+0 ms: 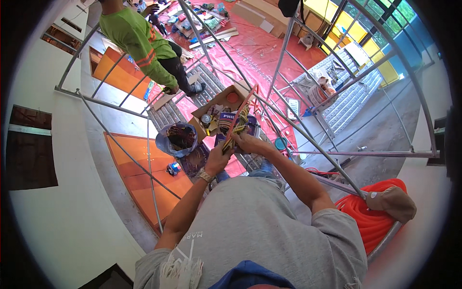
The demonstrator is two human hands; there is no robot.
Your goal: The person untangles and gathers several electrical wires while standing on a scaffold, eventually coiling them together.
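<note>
A bundle of yellow, dark and reddish wires [242, 118] rises from between my two hands, in front of my body. My left hand [218, 159], with a metal watch on the wrist, is closed round the lower end. Slightly higher and to the right, my right hand [250, 143] pinches the same bundle, its fingertips partly hidden. Just beyond the hands stands an open cardboard box [199, 114] with a purple package [226, 117] and small items in it. Left of it is a bucket lined with a bluish plastic bag [176, 153], holding dark reddish wire pieces.
Scaffold tubes [308, 127] cross around me, and a metal plank [209, 79] lies ahead. A co-worker in a green sleeve [139, 43] stands at upper left. Coiled orange tubing [358, 204] and a brown cap [392, 203] hang at right. A white bucket [320, 94] sits on another platform.
</note>
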